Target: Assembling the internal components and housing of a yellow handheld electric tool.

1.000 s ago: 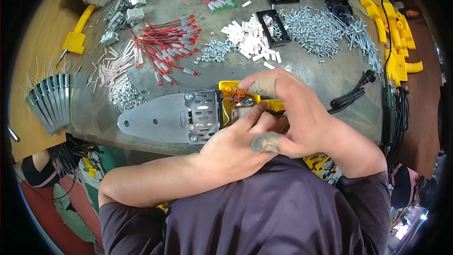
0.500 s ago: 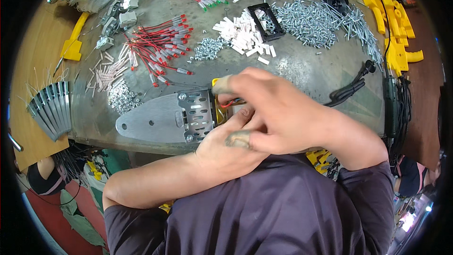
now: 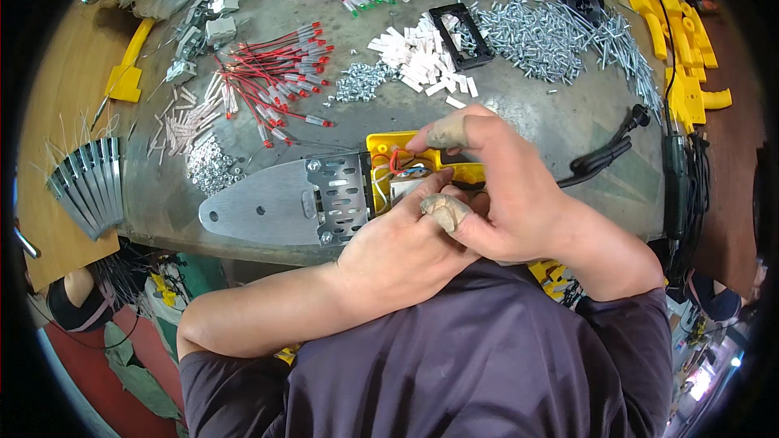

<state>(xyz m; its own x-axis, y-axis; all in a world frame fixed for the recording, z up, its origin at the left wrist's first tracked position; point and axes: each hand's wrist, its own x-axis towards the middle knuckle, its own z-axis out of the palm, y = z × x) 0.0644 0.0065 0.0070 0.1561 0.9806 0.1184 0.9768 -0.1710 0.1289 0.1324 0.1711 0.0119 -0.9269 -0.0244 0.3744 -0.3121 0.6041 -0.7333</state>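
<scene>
In front of me lies a device: a grey pointed metal plate (image 3: 260, 211), a slotted metal bracket (image 3: 341, 199), and an open yellow plastic housing (image 3: 391, 141) with red, white and blue wires inside. My left hand (image 3: 406, 235) grips the housing from the near side, its fingers over a silvery part (image 3: 401, 188) inside; its fingertips are partly hidden. Over it reaches my right hand (image 3: 511, 186), thumb and forefinger spread, with tan wraps on both. The right forefinger's tip is at the housing's far wall beside the red wires (image 3: 395, 164). Its other fingers are mostly hidden.
Red-capped wired lamps (image 3: 280, 73), white sleeves (image 3: 418, 57), screws (image 3: 531, 40) and small nuts (image 3: 213, 169) lie in piles beyond. A black cord (image 3: 600, 158) runs out to the right. Yellow housings (image 3: 677, 49) and a soldering iron (image 3: 673, 186) are at the right edge.
My right hand has shifted right and spread its thumb and forefinger, uncovering the yellow housing and its wires. My left hand stays nearly in place on the device.
</scene>
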